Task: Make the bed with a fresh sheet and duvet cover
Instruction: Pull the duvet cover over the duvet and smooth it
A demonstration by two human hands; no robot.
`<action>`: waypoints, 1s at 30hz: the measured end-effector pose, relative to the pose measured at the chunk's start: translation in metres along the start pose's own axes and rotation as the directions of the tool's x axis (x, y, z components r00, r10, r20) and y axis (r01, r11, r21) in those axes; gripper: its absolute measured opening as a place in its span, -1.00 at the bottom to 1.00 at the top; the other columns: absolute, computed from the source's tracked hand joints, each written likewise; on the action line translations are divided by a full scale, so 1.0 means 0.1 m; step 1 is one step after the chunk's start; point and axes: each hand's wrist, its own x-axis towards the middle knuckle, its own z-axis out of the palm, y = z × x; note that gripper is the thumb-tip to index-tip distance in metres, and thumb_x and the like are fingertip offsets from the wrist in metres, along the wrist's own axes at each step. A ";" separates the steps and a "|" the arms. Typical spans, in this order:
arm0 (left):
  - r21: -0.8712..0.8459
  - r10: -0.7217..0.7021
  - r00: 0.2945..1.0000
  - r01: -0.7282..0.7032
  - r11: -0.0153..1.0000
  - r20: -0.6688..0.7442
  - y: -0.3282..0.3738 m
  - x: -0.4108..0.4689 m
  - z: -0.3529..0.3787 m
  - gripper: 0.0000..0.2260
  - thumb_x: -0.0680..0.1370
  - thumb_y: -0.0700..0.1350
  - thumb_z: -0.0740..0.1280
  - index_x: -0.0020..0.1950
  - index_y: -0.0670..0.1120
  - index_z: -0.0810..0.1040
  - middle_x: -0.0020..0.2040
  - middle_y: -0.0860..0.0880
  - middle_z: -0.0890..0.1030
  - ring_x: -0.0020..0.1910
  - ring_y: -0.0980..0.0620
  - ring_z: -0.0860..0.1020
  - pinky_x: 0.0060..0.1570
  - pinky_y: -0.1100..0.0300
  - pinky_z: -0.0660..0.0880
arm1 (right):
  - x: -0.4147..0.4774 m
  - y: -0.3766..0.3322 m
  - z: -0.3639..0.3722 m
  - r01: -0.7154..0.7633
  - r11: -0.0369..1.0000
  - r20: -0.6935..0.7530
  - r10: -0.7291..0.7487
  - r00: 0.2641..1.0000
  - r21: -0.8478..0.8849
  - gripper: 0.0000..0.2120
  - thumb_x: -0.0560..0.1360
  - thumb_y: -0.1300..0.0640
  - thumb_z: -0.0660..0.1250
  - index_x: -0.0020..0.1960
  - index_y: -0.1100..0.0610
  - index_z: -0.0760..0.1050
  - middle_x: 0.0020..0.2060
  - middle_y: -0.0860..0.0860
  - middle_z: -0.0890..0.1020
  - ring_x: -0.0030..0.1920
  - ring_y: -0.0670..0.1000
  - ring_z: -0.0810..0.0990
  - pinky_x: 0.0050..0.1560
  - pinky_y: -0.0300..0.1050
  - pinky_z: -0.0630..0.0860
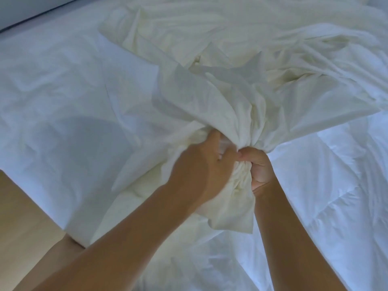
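1. Wood-tone floor (pixel 25 206) shows at lower left, just beside the bed edge. A grey wall strip (pixel 31 11) cuts across the top left corner.
2. The bed fills nearly the whole view. A white sheet (pixel 63 101), wrinkled, lies flat over the left half and wraps down over the near-left edge.
3. A cream duvet cover (pixel 231 49) lies crumpled on top of the sheet across the upper middle and upper right. Its long folds converge to one bunched point near the centre of the view.
4. A white duvet (pixel 336 185), puffy with stitched quilting lines, lies at right and lower right, partly under the cream cover.
5. The left hand (pixel 205 164) has its back toward the camera, fingers curled and buried in the bunch. It grips a wad of the cream fabric, and the fingertips are hidden in cloth.
6. The right hand (pixel 259 171) is a tight fist clenched round the gathered neck of the same cover. A loose tail of cream fabric hangs below it, between the two wrists.
7. The hands sit side by side on the bunch, very close. Cannot tell if they actually touch.
8. Both forearms are bare. The left enters from the lower left, the right from the bottom edge at right.
9. At the hands the bunch is lifted off the bed. Cannot tell whether a duvet corner is inside the gripped fabric.
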 end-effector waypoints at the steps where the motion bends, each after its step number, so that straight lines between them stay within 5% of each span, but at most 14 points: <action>1: 0.092 0.004 0.997 0.003 0.996 -0.082 -0.07 0.06 -0.06 -0.69 0.50 0.14 0.10 0.11 0.02 0.46 -0.15 -0.06 0.61 -0.14 -0.14 0.53 -0.08 0.11 0.47 | 0.03 0.00 -0.05 -0.027 0.999 -0.002 0.027 1.000 0.038 -0.60 0.09 0.26 0.54 -0.06 0.21 0.67 -0.17 0.12 0.68 -0.13 0.10 0.68 -0.07 -0.04 0.61; 4: 0.252 -0.067 0.989 0.100 0.963 -0.135 -0.24 0.23 -0.19 -0.72 0.55 0.08 0.19 0.12 -0.05 0.52 0.05 -0.09 0.60 0.05 -0.14 0.52 -0.02 0.16 0.41 | 0.02 -0.02 -0.08 -0.053 0.998 -0.090 0.056 0.994 0.037 -0.41 -0.19 0.23 0.61 -0.15 0.21 0.68 -0.17 0.15 0.66 -0.12 0.16 0.66 -0.06 0.06 0.61; 7: 0.400 -0.031 0.995 0.067 0.914 -0.094 -0.27 0.44 -0.23 -0.53 0.51 0.15 0.29 0.33 -0.05 0.35 0.18 -0.14 0.44 0.20 -0.17 0.41 0.11 0.06 0.36 | -0.01 -0.04 -0.08 -0.066 0.998 -0.133 0.063 0.989 -0.012 -0.42 -0.22 0.22 0.63 -0.18 0.23 0.69 -0.22 0.15 0.68 -0.18 0.14 0.68 -0.19 0.01 0.62; 11: 0.144 -0.050 0.996 0.040 0.989 0.069 -0.29 0.73 -0.27 -0.32 0.50 0.07 0.35 0.50 -0.06 0.09 0.34 -0.17 0.37 0.31 -0.18 0.37 0.27 -0.04 0.36 | -0.09 -0.08 -0.06 -0.118 0.992 -0.119 0.114 0.986 -0.033 -0.44 -0.22 0.30 0.56 -0.19 0.22 0.69 -0.25 0.15 0.68 -0.23 0.14 0.68 -0.27 -0.01 0.61; 15: 0.159 0.047 0.997 -0.057 0.986 0.065 -0.36 0.82 -0.28 -0.81 0.59 -0.18 0.22 0.10 -0.28 0.48 0.08 -0.20 0.59 0.10 -0.17 0.53 0.06 0.12 0.44 | -0.14 -0.08 -0.08 -0.152 0.987 -0.096 0.146 0.985 -0.051 -0.42 -0.21 0.27 0.61 -0.17 0.22 0.70 -0.23 0.15 0.68 -0.21 0.15 0.69 -0.27 -0.01 0.61; 19: 0.072 0.158 0.976 -0.149 0.986 -0.151 -0.30 0.80 -0.33 -0.83 0.65 -0.18 0.09 -0.07 -0.19 0.41 -0.11 -0.12 0.53 -0.07 -0.11 0.50 -0.11 0.17 0.35 | -0.12 -0.05 -0.10 -0.182 0.980 -0.091 0.174 0.980 -0.083 -0.45 -0.18 0.28 0.58 -0.17 0.17 0.70 -0.22 0.12 0.69 -0.20 0.13 0.69 -0.24 -0.01 0.62; 22: 0.107 0.513 0.842 -0.501 0.859 -0.168 -0.09 0.83 -0.42 -0.80 0.64 -0.13 0.09 -0.18 -0.10 0.27 -0.40 0.04 0.33 -0.39 -0.03 0.35 -0.34 0.14 0.23 | -0.13 -0.05 -0.10 -0.203 0.974 -0.105 0.193 0.976 -0.100 -0.43 -0.22 0.28 0.59 -0.19 0.20 0.70 -0.26 0.14 0.69 -0.24 0.14 0.69 -0.28 -0.01 0.61; 24: 0.327 0.692 0.720 -0.665 0.671 0.044 0.00 0.97 -0.51 -0.77 0.59 0.01 0.08 -0.18 -0.10 0.26 -0.47 0.10 0.25 -0.50 0.00 0.27 -0.42 0.14 0.15 | -0.15 -0.07 -0.09 -0.221 0.968 -0.117 0.208 0.971 -0.121 -0.54 -0.15 0.36 0.46 -0.24 0.19 0.70 -0.30 0.13 0.68 -0.28 0.12 0.69 -0.32 -0.04 0.61; 27: 0.530 0.746 0.625 -0.723 0.443 0.230 -0.08 1.18 -0.54 -0.68 0.52 0.10 0.02 -0.21 -0.13 0.32 -0.46 0.00 0.35 -0.50 -0.10 0.32 -0.44 0.22 0.11 | -0.16 -0.10 -0.08 -0.215 0.968 -0.114 0.201 0.973 -0.128 -0.49 -0.22 0.32 0.55 -0.25 0.18 0.70 -0.32 0.12 0.68 -0.30 0.11 0.69 -0.34 -0.05 0.61; 30: 0.622 0.846 0.522 -0.699 0.354 0.105 -0.16 1.07 -0.44 -0.80 0.49 -0.09 0.23 -0.24 -0.20 0.47 -0.38 -0.12 0.49 -0.46 -0.11 0.44 -0.48 0.19 0.23 | -0.17 -0.07 -0.10 -0.192 0.977 -0.117 0.181 0.976 -0.091 -0.42 -0.23 0.20 0.66 -0.20 0.19 0.70 -0.28 0.14 0.69 -0.27 0.13 0.69 -0.30 -0.03 0.62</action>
